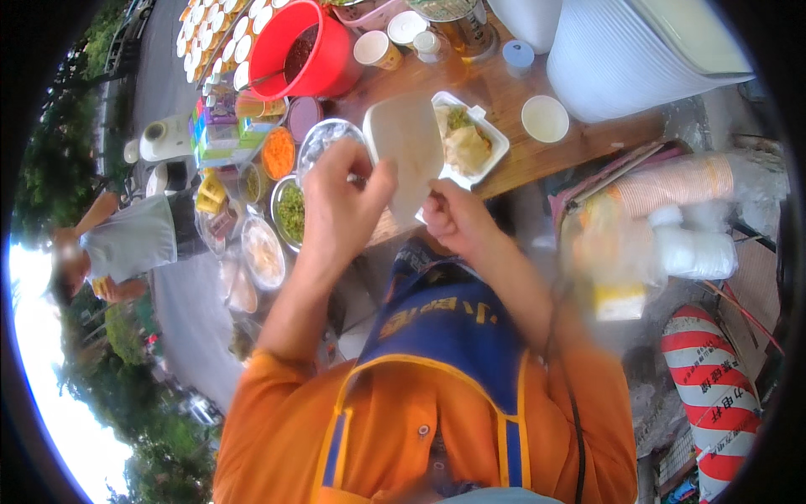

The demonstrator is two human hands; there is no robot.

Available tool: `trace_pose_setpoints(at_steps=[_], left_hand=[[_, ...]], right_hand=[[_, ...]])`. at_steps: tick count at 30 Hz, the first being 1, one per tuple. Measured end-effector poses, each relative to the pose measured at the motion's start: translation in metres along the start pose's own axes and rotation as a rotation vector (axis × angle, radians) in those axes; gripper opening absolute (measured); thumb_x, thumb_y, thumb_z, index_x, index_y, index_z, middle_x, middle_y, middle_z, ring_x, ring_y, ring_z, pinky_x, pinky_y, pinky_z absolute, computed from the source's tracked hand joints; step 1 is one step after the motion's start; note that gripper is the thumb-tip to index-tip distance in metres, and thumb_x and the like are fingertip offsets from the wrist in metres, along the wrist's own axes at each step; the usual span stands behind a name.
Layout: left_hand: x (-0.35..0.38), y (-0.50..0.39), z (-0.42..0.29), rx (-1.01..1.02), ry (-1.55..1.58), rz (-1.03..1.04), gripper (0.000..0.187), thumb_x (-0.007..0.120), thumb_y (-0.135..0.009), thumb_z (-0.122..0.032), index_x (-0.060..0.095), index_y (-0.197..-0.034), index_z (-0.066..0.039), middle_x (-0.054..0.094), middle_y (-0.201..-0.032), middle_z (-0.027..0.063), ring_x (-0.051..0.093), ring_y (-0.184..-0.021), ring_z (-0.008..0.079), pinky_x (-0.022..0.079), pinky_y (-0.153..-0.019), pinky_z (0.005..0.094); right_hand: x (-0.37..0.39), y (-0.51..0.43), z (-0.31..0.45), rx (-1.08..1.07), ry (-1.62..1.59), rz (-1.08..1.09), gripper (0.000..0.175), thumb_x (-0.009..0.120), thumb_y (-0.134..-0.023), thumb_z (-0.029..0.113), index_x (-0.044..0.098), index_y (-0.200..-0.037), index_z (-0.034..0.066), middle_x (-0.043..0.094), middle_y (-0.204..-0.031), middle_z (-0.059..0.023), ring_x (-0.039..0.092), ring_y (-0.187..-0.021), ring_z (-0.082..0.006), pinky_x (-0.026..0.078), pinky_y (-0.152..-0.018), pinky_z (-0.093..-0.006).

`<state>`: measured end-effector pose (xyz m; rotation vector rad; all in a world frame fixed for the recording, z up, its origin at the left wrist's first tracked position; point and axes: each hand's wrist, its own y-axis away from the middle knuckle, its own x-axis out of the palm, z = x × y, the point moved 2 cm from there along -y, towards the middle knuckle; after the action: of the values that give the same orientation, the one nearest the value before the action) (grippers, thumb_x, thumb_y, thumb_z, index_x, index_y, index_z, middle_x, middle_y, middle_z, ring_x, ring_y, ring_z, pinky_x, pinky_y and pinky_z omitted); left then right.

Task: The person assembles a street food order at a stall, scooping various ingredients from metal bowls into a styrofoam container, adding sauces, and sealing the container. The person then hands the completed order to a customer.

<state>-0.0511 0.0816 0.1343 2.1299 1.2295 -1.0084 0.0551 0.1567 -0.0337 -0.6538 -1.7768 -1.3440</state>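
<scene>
My left hand is raised over the table's near edge, thumb and forefinger bent toward each other beside a pale, blurred panel. Whether that panel is a box lid or a plastic bag is unclear. On its other side my right hand has curled fingers at its lower edge; motion blur hides whether either hand grips it. Just beyond lies an open white foam takeaway box, holding a folded flatbread-like food with green filling. A bowl of chopped greens and a metal bowl are nearest my left hand.
Along the wooden table stand a red bucket of dark food, a paper cup, shredded carrot and a tall stack of white containers. Stacked cups lie at right, near a striped post. A person stands at left.
</scene>
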Motion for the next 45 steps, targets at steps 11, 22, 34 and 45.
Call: trace_pose_setpoints(at_steps=[11,22,34,45], left_hand=[[0.005,0.003,-0.021,0.206,0.180,-0.029,0.020,0.074,-0.079,-0.005,0.055,-0.075,0.003,0.054,-0.069,0.0108,0.055,-0.059,0.0172,0.046,-0.054,0.0305],[-0.001,0.011,-0.041,0.197,-0.029,0.106,0.013,0.070,-0.084,-0.004,0.061,-0.085,0.005,0.058,-0.079,0.0069,0.059,-0.070,0.0111,0.051,-0.060,0.0248],[0.012,0.024,-0.033,0.290,-0.111,0.094,0.016,0.073,-0.081,-0.003,0.061,-0.088,0.005,0.060,-0.082,0.0102,0.061,-0.071,0.0158,0.055,-0.062,0.0285],[-0.033,0.046,0.033,-0.099,0.270,-0.006,0.011,0.063,-0.089,-0.006,0.064,-0.096,0.003,0.061,-0.080,-0.0009,0.054,-0.070,0.0050,0.044,-0.062,0.0214]], right_hand=[[-0.003,-0.002,0.005,0.024,0.047,0.037,0.018,0.056,-0.095,0.015,0.053,-0.079,0.0082,0.051,-0.062,-0.0024,0.036,-0.040,-0.0076,0.021,-0.035,-0.0226],[0.000,-0.008,0.011,-0.024,0.057,0.015,0.020,0.055,-0.096,0.014,0.050,-0.077,0.0110,0.047,-0.059,0.0000,0.035,-0.041,-0.0085,0.020,-0.036,-0.0229],[-0.012,-0.017,0.004,0.005,0.012,0.004,0.021,0.054,-0.098,0.016,0.053,-0.078,0.0095,0.051,-0.061,-0.0008,0.035,-0.041,-0.0081,0.022,-0.035,-0.0230],[0.012,0.014,-0.002,-0.129,0.266,-0.012,0.018,0.059,-0.094,0.015,0.058,-0.082,0.0017,0.053,-0.064,-0.0028,0.045,-0.046,-0.0099,0.027,-0.038,-0.0226]])
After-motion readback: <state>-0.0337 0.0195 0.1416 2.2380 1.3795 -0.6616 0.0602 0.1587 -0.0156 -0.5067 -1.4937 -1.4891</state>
